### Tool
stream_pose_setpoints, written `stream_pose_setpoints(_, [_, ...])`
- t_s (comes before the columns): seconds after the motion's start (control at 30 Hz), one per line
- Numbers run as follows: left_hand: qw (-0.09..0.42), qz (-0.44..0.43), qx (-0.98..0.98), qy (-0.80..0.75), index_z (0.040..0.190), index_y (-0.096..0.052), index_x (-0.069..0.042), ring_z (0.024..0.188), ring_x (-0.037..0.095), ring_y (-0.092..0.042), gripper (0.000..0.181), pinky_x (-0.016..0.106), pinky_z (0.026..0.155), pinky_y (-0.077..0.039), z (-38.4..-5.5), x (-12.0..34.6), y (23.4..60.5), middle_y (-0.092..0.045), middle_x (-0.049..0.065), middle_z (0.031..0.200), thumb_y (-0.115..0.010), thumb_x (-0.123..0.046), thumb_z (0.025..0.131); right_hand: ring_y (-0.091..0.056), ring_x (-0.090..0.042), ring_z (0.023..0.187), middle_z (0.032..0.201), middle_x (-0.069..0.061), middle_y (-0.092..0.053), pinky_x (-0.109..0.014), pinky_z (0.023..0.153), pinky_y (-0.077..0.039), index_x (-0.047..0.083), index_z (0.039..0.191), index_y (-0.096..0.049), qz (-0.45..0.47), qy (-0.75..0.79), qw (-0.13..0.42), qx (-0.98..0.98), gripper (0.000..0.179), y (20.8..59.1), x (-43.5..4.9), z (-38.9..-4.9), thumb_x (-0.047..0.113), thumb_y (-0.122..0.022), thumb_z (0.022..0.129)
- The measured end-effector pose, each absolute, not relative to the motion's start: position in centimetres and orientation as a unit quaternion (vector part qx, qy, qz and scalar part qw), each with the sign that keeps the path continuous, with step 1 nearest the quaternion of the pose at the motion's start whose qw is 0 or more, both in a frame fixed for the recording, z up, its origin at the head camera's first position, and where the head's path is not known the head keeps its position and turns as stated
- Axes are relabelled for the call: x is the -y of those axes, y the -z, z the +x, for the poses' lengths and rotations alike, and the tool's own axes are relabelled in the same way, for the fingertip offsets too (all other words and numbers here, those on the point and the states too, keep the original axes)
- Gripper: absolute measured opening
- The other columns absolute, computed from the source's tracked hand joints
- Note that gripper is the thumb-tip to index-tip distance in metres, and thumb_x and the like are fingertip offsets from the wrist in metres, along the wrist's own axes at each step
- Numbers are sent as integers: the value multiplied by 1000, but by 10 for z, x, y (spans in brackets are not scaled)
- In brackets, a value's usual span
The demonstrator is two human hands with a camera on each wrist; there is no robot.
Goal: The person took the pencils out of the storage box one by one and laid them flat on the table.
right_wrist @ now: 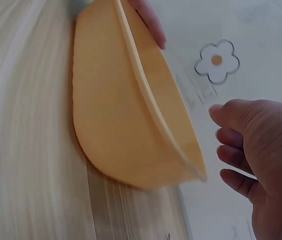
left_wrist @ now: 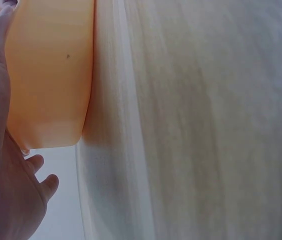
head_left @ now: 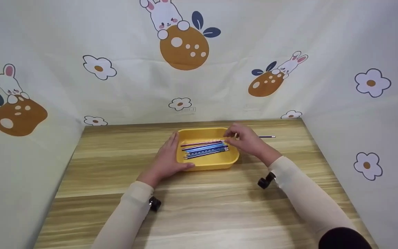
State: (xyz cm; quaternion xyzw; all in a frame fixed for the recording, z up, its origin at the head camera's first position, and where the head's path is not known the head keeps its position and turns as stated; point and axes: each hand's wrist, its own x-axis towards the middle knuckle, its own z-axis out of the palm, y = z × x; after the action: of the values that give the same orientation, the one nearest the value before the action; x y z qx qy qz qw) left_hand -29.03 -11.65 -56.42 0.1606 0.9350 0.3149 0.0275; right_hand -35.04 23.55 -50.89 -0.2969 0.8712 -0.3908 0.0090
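Yellow tub [head_left: 202,135]: flat on wood-grain table [head_left: 116,173]; plastic by the look.
Pencils [head_left: 206,149]: inside tub, roughly side by side, slightly skewed. Mostly blue, one pinkish on the far side. They overlap, count unclear.
Loose pencil [head_left: 267,136]: outside tub, showing to the right of right hand [head_left: 245,138]. Dark shaft, pale end; the rest hidden behind the hand.
Left hand [head_left: 167,157]: spread wide, fingers near straight along tub's left side, thumb lapped over near rim. Bracing, not clenched.
Right hand: at tub's right end, fingers half curled, gap between thumb and fingertips. Nothing seen in its grasp in the wrist view.
Step, my read: tending pencils in tub; picking or placing, can't tell.
Doing it well: brace tub sideways and down; lifting on the rim could tip it. One pencil at a time, low over the pile, lined up with the rest so none cross or roll.
Pencil print: some shafts patterned; no brand or lettering readable.
Wall sheet [head_left: 219,86]: rabbit, fruit and flower prints. Faint boxy mark by the lower middle flower, too small to read.
Wrist cams [head_left: 154,204]: black, no legible label.
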Motion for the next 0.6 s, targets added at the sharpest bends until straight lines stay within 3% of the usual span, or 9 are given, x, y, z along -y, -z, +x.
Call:
stream_pose_setpoints(0.13, [29,158,-934,-318,178,-5,-7,169,39,-12,143,56,136,-17,-290,118,563,-6,16,186,-87,-74,82,-66,-37,110,112,-11,-70,-60,97,-57,8,115,-81,-300,376,56,-875,14,505,-219,-346,11,-82,102])
stream_pose_setpoints(0.3, [26,155,-934,-320,178,-5,-7,169,41,-14,144,56,135,-18,-290,118,562,-5,16,186,-87,-75,81,-67,-46,117,121,-21,-71,-62,105,-55,4,122,-79,-332,350,103,-870,21,501,-202,-345,6,-80,101])
stream_pose_setpoints(0.6, [28,156,-935,-318,178,-4,-8,169,40,-12,145,57,135,-19,-290,117,564,-4,14,186,-88,-75,80,-67,-30,116,124,-12,-73,-51,107,-55,2,126,-79,-402,241,124,-875,27,504,-183,-346,7,-81,100])
